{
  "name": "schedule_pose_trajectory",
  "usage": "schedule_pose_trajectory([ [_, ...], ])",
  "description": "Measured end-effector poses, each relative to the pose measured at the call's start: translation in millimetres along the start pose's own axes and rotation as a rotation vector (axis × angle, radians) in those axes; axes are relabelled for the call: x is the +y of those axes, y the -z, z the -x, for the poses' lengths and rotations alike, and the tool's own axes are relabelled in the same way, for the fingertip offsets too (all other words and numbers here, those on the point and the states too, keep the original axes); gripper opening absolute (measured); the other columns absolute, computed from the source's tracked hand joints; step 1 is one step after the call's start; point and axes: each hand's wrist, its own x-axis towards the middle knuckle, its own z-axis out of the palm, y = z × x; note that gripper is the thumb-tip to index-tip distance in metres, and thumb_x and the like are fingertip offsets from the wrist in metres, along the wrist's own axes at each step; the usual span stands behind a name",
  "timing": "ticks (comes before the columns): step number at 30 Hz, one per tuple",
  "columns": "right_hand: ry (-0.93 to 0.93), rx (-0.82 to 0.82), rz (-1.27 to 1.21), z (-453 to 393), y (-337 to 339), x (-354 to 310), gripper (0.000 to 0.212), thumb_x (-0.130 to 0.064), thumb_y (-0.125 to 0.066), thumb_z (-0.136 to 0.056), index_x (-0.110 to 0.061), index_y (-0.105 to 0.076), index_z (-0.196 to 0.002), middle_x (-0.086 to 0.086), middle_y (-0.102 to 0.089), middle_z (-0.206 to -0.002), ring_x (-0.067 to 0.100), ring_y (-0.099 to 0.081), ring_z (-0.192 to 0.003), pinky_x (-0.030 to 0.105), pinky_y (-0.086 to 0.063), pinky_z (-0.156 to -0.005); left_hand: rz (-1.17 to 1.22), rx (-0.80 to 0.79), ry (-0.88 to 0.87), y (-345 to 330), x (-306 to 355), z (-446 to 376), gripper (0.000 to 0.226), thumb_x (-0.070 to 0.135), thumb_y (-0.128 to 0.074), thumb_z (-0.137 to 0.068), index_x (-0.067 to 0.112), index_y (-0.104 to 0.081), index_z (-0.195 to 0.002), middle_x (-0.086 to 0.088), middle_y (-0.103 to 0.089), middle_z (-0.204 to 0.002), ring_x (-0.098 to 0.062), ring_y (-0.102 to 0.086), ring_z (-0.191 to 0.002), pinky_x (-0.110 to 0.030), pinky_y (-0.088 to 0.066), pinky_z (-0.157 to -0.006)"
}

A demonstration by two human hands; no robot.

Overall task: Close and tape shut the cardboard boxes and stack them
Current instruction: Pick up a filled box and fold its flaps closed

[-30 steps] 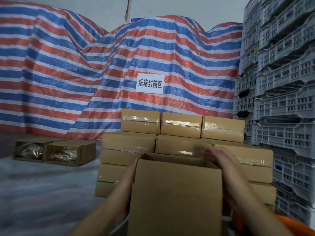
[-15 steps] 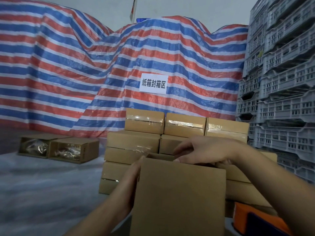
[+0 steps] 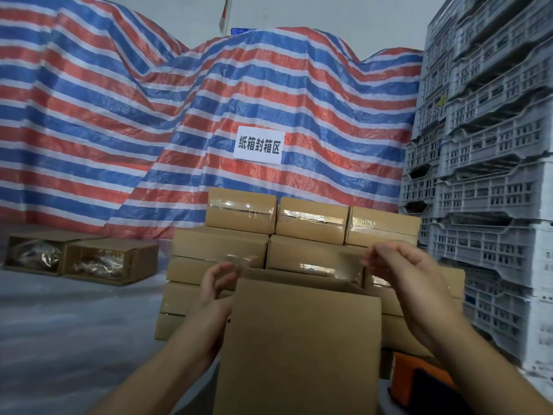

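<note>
A plain cardboard box stands close in front of me, its near side facing the camera and its top edge open. A strip of clear tape stretches over that top edge between my two hands. My left hand pinches the left end just above the box's left corner. The strip's right end is pinched by my right hand, which is raised beside the right corner. Behind the box stands a stack of taped boxes, three layers high or more.
An orange tape dispenser lies at the lower right. Two open boxes with bagged parts sit on the floor at left. Grey plastic crates tower on the right. A striped tarp with a white sign closes the back.
My right hand left the box's top edge and drew out to the right. My left hand rose from the box's side. A clear tape strip now spans between them.
</note>
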Motion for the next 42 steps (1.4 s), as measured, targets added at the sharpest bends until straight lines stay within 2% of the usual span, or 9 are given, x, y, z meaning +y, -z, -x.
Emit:
schedule_pose_trajectory([
  [6, -0.371, 0.021, -0.087, 38.7, -8.6, 52.3, 0.046, -0.047, -0.041, -0.101, -0.029, -0.08, -0.083, 0.004, -0.078, -0.09, 0.026, -0.071, -0.092, 0.04, -0.049, -0.082, -0.131, -0.136, 0.054, -1.6, 0.6, 5.5, 0.029, 0.006, -0.054, -0.091, 0.024, -0.075, -0.084, -0.008, -0.07, -0.073, -0.016, -0.064, -0.055, -0.026, -0.049, -0.048],
  [11, -0.357, -0.105, 0.057, 45.0, -16.0, 66.1, 0.065, -0.092, -0.028, -0.07, -0.051, -0.073, -0.094, -0.012, -0.077, -0.09, 0.011, -0.065, -0.098, 0.033, -0.047, -0.081, -0.141, -0.19, 0.078, -4.9, 0.4, 7.0, 0.017, 0.023, -0.061, -0.07, 0.025, -0.078, -0.069, -0.004, -0.068, -0.066, -0.015, -0.064, -0.055, -0.026, -0.05, -0.049],
  [17, -0.515, -0.179, -0.025, 46.4, -13.6, 71.6, 0.053, -0.085, -0.023, -0.045, -0.066, -0.067, -0.068, -0.019, -0.075, -0.075, 0.015, -0.065, -0.095, 0.038, -0.044, -0.086, -0.147, -0.173, 0.067, -2.8, 0.2, 9.8, 0.017, 0.026, -0.062, -0.071, 0.025, -0.078, -0.073, -0.006, -0.069, -0.068, -0.016, -0.065, -0.057, -0.026, -0.051, -0.049],
  [22, -0.516, -0.14, -0.064, 45.3, -13.4, 77.9, 0.075, -0.083, -0.038, -0.048, -0.03, -0.077, -0.083, -0.009, -0.077, -0.074, 0.023, -0.063, -0.097, 0.046, -0.041, -0.098, -0.18, -0.159, 0.03, -0.9, 1.0, 11.2, 0.019, 0.031, -0.064, -0.068, 0.024, -0.079, -0.076, -0.005, -0.069, -0.068, -0.015, -0.065, -0.056, -0.025, -0.051, -0.05],
  [24, -0.498, -0.183, -0.073, 46.8, -13.9, 76.9, 0.07, -0.09, -0.05, -0.052, -0.034, -0.08, -0.083, -0.01, -0.077, -0.08, 0.025, -0.063, -0.103, 0.048, -0.041, -0.102, -0.257, -0.142, -0.001, -0.7, -0.9, 10.7, 0.023, 0.04, -0.059, -0.074, 0.027, -0.078, -0.076, -0.004, -0.069, -0.069, -0.015, -0.065, -0.058, -0.028, -0.052, -0.056],
  [26, -0.476, -0.238, -0.074, 48.0, -13.4, 75.7, 0.07, -0.1, -0.054, -0.04, -0.052, -0.077, -0.084, -0.008, -0.078, -0.096, 0.026, -0.063, -0.111, 0.052, -0.04, -0.108, -0.331, -0.093, -0.02, -2.8, -1.4, 9.0, 0.033, 0.049, -0.051, -0.084, 0.031, -0.077, -0.074, -0.004, -0.072, -0.072, -0.016, -0.068, -0.061, -0.032, -0.051, -0.063],
  [32, -0.433, -0.217, -0.058, 49.0, -13.6, 69.7, 0.064, -0.093, -0.045, -0.053, -0.048, -0.077, -0.085, -0.007, -0.078, -0.098, 0.023, -0.067, -0.108, 0.053, -0.042, -0.108, -0.268, -0.249, 0.063, 7.0, 7.5, 6.4, 0.082, 0.078, -0.025, -0.072, 0.023, -0.078, -0.101, -0.009, -0.075, -0.101, -0.021, -0.072, -0.092, -0.032, -0.055, -0.072],
  [38, -0.423, -0.244, -0.019, 50.9, -13.2, 67.9, 0.084, -0.096, -0.044, -0.059, -0.036, -0.071, -0.112, -0.001, -0.074, -0.111, 0.022, -0.066, -0.11, 0.052, -0.044, -0.107, -0.281, -0.23, 0.053, 3.4, 5.3, 10.9, 0.034, 0.052, -0.058, -0.07, 0.028, -0.08, -0.079, -0.004, -0.077, -0.09, -0.018, -0.074, -0.08, -0.025, -0.057, -0.06],
  [42, -0.402, -0.252, -0.072, 50.0, -12.4, 62.8, 0.046, -0.071, -0.065, -0.073, -0.036, -0.072, -0.103, -0.001, -0.07, -0.112, 0.022, -0.062, -0.11, 0.047, -0.044, -0.104, -0.337, -0.223, 0.047, 0.7, 9.0, 15.0, 0.034, 0.047, -0.066, -0.065, 0.021, -0.078, -0.082, -0.008, -0.074, -0.087, -0.022, -0.069, -0.075, -0.034, -0.048, -0.074],
])
